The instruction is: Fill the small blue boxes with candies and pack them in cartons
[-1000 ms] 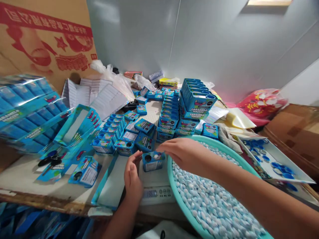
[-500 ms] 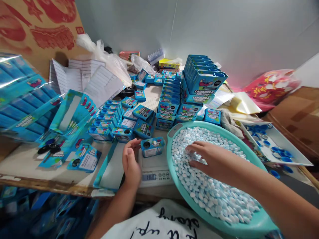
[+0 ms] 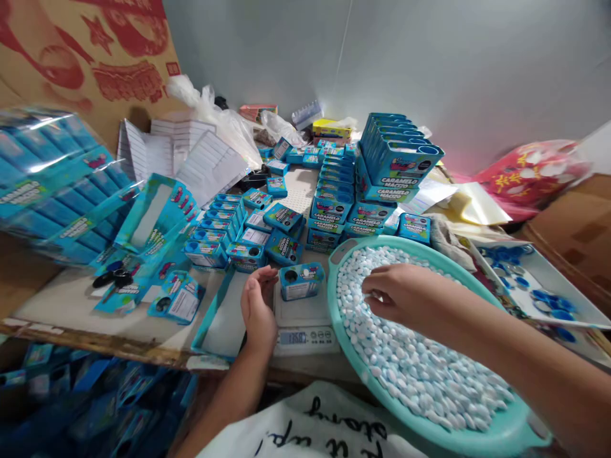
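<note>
Had L hand [image 3: 258, 312] half open, fingers loosely curled & cupped, gripping nothing visible, tips just beside blue Caramelo Macizo box [image 3: 301, 287]; couldn't tell if touching. Saw that box resting on digital scale [image 3: 312, 343], btwn L hand & turquoise basin [image 3: 358, 359], w/ 1 round dark opening near its L end. Read approx. 1368 on LCD [image 3: 293, 338], decimal pt. too small to confirm.

Held R hand [image 3: 398, 292] over basin, thumb & fingers drawn nearly together, close above pale-blue & white candies [image 3: 424, 375]; couldn't tell if pinching 1 or more, or if touching the pile.

Noted shallow blue-edged tray [image 3: 219, 321] just L of L wrist, w/ loose boxes [image 3: 284, 245] piled beyond that hand & 1 row of upright boxes [image 3: 217, 229] farther L. Saw tall filled display tray [image 3: 403, 165] stacked on others past basin's far rim. Spotted white tray [image 3: 566, 280] w/ blue plastic rings [image 3: 551, 305] R of basin, plus red patterned bag [image 3: 529, 178] behind it. Saw clear-wrapped multipack [image 3: 62, 191] tilted at far L, in front of printed carton [image 3: 95, 51], & heap of blue boxes [image 3: 95, 407] below tabletop [image 3: 62, 318].
</note>
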Demonstrator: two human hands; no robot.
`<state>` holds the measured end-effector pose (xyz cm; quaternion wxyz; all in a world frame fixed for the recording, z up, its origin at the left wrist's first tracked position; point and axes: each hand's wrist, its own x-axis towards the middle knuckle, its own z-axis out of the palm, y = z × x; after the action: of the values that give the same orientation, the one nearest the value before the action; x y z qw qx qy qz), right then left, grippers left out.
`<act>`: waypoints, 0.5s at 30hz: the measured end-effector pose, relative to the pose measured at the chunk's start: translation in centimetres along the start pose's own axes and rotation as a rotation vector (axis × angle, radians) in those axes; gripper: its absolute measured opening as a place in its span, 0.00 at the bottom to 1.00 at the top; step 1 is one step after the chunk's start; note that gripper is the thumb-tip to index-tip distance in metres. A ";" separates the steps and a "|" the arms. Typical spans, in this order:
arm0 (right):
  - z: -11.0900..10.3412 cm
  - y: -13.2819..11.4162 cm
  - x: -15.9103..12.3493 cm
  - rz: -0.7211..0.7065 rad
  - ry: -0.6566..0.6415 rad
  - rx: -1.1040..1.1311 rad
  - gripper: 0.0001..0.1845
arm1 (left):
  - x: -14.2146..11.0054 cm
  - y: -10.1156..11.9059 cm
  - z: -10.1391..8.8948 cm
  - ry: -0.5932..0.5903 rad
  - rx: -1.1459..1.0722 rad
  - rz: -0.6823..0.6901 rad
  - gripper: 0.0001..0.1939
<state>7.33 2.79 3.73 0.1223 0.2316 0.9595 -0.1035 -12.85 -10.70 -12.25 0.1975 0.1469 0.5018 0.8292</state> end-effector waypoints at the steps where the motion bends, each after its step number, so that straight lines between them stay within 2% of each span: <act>1: -0.9 -0.4 0.4 -0.026 0.027 0.000 0.09 | 0.0 0.0 0.0 -0.003 0.004 -0.002 0.23; 4: -3.5 -2.2 2.6 -0.143 0.092 0.023 0.10 | 0.0 0.0 -0.1 -0.010 0.019 -0.008 0.23; 7: -4.8 -4.4 5.6 -0.265 0.107 0.047 0.09 | 0.0 0.1 -0.1 -0.007 0.041 0.002 0.24; 9: -4.7 -5.7 7.6 -0.317 0.066 -0.006 0.07 | 0.1 0.2 0.0 -0.008 0.060 0.023 0.24; 11: -4.0 -6.5 9.0 -0.337 0.027 -0.051 0.11 | 0.1 0.2 0.1 -0.013 0.086 0.052 0.25; 15: -3.0 -6.4 9.1 -0.362 0.097 -0.046 0.19 | -0.3 0.5 -0.2 -0.026 0.163 0.129 0.20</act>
<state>-4.08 1.74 4.93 0.0603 0.0569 0.9924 -0.0907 -12.73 -11.20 -11.85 0.1377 0.2052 0.5543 0.7948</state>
